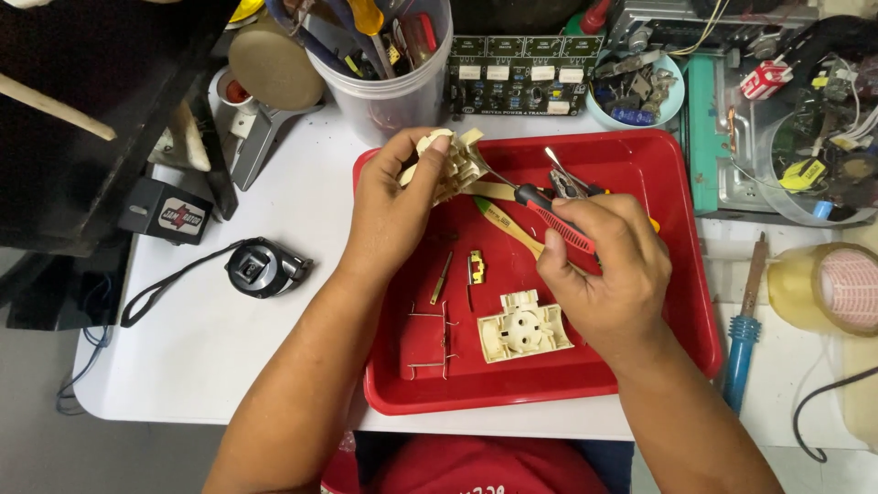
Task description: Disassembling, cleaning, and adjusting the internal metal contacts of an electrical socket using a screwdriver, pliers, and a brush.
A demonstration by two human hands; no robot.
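My left hand (389,215) grips a cream plastic socket part (448,165) above the back left of a red tray (677,210). In my right hand (608,265) is a red and black screwdriver (553,220), its tip pointing into the socket part. A second cream socket piece (523,327) lies in the tray below my right hand. Thin metal contact strips (430,338) and a small red and yellow piece (476,266) lie in the tray between my forearms. A yellow-green handled tool (503,224) lies under the screwdriver.
A clear tub of tools (389,82) and a green circuit board (517,78) stand behind the tray. A tape measure (263,267) and a black box (169,212) sit at left. A blue soldering iron (743,338) and a tape roll (828,288) lie at right.
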